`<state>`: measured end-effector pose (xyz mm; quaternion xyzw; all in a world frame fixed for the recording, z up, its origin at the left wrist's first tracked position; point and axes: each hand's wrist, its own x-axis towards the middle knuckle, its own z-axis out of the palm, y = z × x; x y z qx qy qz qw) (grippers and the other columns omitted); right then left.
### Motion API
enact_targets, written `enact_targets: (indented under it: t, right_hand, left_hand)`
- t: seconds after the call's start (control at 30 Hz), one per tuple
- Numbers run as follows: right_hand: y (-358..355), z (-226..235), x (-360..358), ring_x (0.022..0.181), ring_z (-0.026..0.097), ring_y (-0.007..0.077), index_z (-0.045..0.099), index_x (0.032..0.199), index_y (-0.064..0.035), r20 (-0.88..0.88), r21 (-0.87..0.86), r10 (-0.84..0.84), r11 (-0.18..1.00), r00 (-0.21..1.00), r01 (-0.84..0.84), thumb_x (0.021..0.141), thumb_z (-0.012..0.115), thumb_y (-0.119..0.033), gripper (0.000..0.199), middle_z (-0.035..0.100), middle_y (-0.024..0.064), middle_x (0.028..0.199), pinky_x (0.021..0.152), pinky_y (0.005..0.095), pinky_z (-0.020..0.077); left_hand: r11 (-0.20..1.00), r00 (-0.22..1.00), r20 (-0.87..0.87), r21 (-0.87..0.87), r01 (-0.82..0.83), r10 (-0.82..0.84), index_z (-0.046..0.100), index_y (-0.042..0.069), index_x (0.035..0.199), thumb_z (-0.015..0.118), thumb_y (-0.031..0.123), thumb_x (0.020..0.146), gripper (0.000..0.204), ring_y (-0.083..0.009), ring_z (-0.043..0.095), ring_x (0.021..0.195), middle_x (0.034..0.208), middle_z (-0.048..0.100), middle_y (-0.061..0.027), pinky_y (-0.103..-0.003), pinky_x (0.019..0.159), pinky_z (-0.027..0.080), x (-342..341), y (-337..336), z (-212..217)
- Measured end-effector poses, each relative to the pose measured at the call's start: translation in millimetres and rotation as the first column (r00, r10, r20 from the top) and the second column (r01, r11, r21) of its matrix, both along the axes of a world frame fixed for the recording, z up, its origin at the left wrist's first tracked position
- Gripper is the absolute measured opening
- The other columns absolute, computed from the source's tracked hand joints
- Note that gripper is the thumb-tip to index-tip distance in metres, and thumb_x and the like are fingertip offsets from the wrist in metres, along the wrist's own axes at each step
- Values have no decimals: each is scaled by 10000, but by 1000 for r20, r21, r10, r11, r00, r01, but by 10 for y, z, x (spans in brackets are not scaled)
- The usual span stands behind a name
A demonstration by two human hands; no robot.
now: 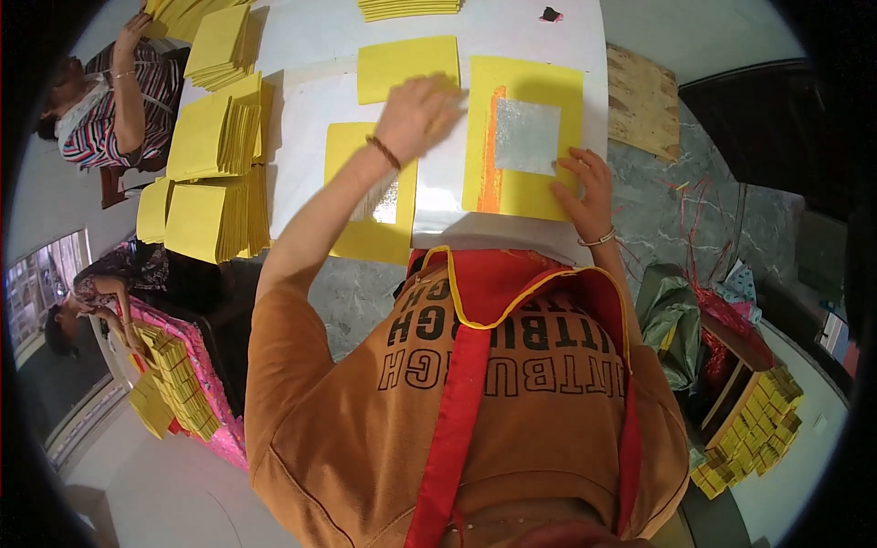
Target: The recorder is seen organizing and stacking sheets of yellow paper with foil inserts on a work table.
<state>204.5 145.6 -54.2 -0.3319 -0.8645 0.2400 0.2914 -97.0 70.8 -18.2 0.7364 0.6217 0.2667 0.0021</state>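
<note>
On the white table, a yellow sheet (530, 196) lies flat, with a silver square (528, 135) and an orange strip (490, 173) down its left side. My right hand (586, 187) rests at its right edge, thumb and fingers apart. My left hand (420, 114) is over the table between that sheet and another yellow sheet (352, 242) with a silver patch. Motion smears its fingers, so any grip is unclear. Just beyond the left hand lies a folded yellow piece (393, 66). My left forearm partly hides the left sheet.
Stacks of folded yellow pieces (215, 137) line the table's left side, and another stack (408, 9) sits at the far edge. One person (119, 110) sits at far left; another person (100, 292) handles yellow bundles (174, 374). More yellow bundles (754, 429) stand at lower right.
</note>
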Motion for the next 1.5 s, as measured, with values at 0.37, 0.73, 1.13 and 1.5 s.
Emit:
enact_targets:
  t: [0.37,0.73,1.13,1.5]
  right_hand:
    - [68,-268,62,1097,470,204,628,932,-45,-285,-445,-11,887,958,-122,801,617,-108,146,505,101,1180,914,300,375]
    - [92,-260,48,1034,512,149,609,939,-15,-381,-657,-164,741,910,-141,835,580,-83,127,518,91,1198,848,256,419]
    - [120,-206,31,1029,514,140,620,974,0,-407,-743,-252,651,878,-157,837,587,-104,175,562,97,1132,888,255,394]
    - [159,-158,12,1003,522,131,626,970,9,-377,-773,-299,623,877,-120,878,544,-163,212,587,84,1092,881,243,396]
  left_hand:
    - [919,947,56,-231,319,-315,561,73,1101,706,285,668,504,-235,452,1012,1096,520,-75,-356,828,379,650,-472,67]
    - [893,834,480,-196,406,-274,631,35,864,624,120,788,114,-243,560,747,795,594,-82,-329,688,467,620,-439,67]
    - [827,803,579,-376,418,-143,618,10,841,575,137,810,137,-214,573,681,763,602,-88,-288,632,462,518,-385,37]
    - [766,690,704,-533,360,166,638,32,822,585,126,791,111,-74,530,614,674,609,-18,-234,558,432,515,-347,48]
